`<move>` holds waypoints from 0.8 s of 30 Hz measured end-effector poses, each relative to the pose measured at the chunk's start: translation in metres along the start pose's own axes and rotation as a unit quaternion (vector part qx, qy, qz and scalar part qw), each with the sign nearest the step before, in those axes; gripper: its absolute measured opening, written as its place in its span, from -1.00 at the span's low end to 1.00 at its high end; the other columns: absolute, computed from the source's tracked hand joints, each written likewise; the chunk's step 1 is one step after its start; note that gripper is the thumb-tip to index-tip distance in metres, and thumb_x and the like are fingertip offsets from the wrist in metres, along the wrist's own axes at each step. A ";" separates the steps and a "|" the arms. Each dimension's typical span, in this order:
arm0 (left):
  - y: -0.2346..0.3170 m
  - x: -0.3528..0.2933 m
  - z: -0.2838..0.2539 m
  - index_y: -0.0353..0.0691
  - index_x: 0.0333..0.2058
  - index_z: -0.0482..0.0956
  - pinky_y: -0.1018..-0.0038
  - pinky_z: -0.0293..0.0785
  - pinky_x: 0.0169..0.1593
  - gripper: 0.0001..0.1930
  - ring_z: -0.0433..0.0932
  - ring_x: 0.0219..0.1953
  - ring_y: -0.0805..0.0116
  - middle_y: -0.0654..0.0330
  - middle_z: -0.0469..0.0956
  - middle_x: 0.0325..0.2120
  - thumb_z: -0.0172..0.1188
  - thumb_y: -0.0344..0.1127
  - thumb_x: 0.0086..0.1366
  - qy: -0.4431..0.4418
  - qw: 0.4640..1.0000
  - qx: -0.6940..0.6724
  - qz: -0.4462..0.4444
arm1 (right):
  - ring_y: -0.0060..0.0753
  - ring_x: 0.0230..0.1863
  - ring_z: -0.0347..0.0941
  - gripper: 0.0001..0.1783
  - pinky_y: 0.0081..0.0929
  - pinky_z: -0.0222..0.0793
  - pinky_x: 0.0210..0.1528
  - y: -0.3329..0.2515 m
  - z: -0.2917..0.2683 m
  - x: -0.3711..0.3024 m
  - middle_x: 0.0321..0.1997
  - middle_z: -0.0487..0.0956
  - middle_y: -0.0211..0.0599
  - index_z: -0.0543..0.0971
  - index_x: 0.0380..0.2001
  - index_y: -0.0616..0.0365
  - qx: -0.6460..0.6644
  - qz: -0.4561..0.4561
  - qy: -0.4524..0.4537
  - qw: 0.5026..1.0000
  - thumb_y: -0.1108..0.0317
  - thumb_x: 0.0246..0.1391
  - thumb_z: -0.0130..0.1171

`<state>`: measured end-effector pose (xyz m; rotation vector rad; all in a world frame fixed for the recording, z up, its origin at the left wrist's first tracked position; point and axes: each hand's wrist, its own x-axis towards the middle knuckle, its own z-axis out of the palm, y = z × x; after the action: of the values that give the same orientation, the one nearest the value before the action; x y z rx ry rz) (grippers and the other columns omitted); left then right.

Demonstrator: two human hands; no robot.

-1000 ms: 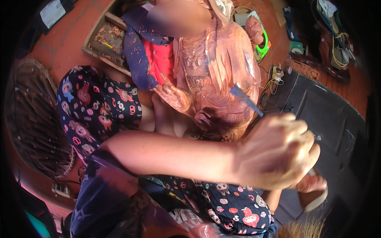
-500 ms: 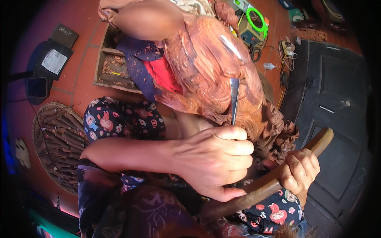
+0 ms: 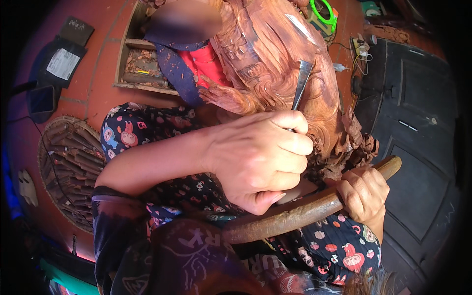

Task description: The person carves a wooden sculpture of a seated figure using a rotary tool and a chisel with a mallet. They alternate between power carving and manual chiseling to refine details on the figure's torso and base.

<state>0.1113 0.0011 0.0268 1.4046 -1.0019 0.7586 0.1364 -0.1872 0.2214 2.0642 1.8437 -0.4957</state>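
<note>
A large reddish-brown wood carving (image 3: pixel 268 44) with swirling grain and cut folds lies before me. My left hand (image 3: pixel 263 155) is closed around a chisel, its fingers hiding the handle. The flat metal chisel blade (image 3: pixel 301 83) points away from me, its end against the carving's surface. In my right hand (image 3: pixel 364 191), at the lower right, is a thick curved wooden club (image 3: pixel 280 221), gripped near its far end. The club's thicker part slants down to the left, below my left hand and close to my lap.
Round wicker basket (image 3: pixel 49 142) at left holds many rows of tool handles. A wooden tray (image 3: pixel 162 89) with shavings stands behind my left knee. Dark panelled board (image 3: pixel 418 128) lies at right. Cables and a power strip (image 3: pixel 362 49) are at the far right, beside a bright green ring (image 3: pixel 322 12).
My left hand and the chisel have moved up in the picture, the blade tilting more to the right. The club's lower part has swung up and left. The carving also sits higher in view.
</note>
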 end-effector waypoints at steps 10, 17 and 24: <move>-0.005 0.002 -0.004 -0.15 -0.69 0.31 0.25 0.25 -0.25 -0.81 0.31 -0.57 0.24 0.24 0.24 -0.66 0.06 -0.23 -0.05 -0.022 0.999 -0.033 -0.005 | -0.33 -0.34 0.52 -0.71 -0.35 0.52 -0.24 -0.001 -0.006 -0.005 -0.28 0.58 -0.27 0.52 -0.11 0.07 -0.023 -0.006 -0.009 1.000 0.31 0.06 0.21; -0.006 0.001 -0.008 -0.13 -0.77 0.32 0.29 0.27 -0.23 -0.82 0.32 -0.55 0.23 0.26 0.26 -0.72 0.15 -0.27 -0.28 -0.031 0.999 -0.033 -0.013 | -0.32 -0.34 0.53 -0.69 -0.36 0.54 -0.24 0.005 -0.038 -0.022 -0.26 0.59 -0.26 0.53 -0.09 0.07 -0.095 -0.025 -0.035 0.995 0.31 0.07 0.21; -0.011 0.002 -0.005 -0.14 -0.74 0.30 0.29 0.22 -0.28 -0.83 0.28 -0.58 0.24 0.25 0.23 -0.70 0.11 -0.26 -0.25 -0.021 0.999 -0.020 0.014 | -0.38 -0.43 0.53 -0.74 -0.41 0.55 -0.33 -0.012 -0.047 -0.020 -0.36 0.59 -0.30 0.59 -0.17 0.05 -0.219 0.046 -0.012 0.975 0.34 0.02 0.24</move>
<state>0.1230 0.0047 0.0244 1.3782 -1.0654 0.7287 0.1242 -0.1824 0.2720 1.8207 1.6541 -0.0759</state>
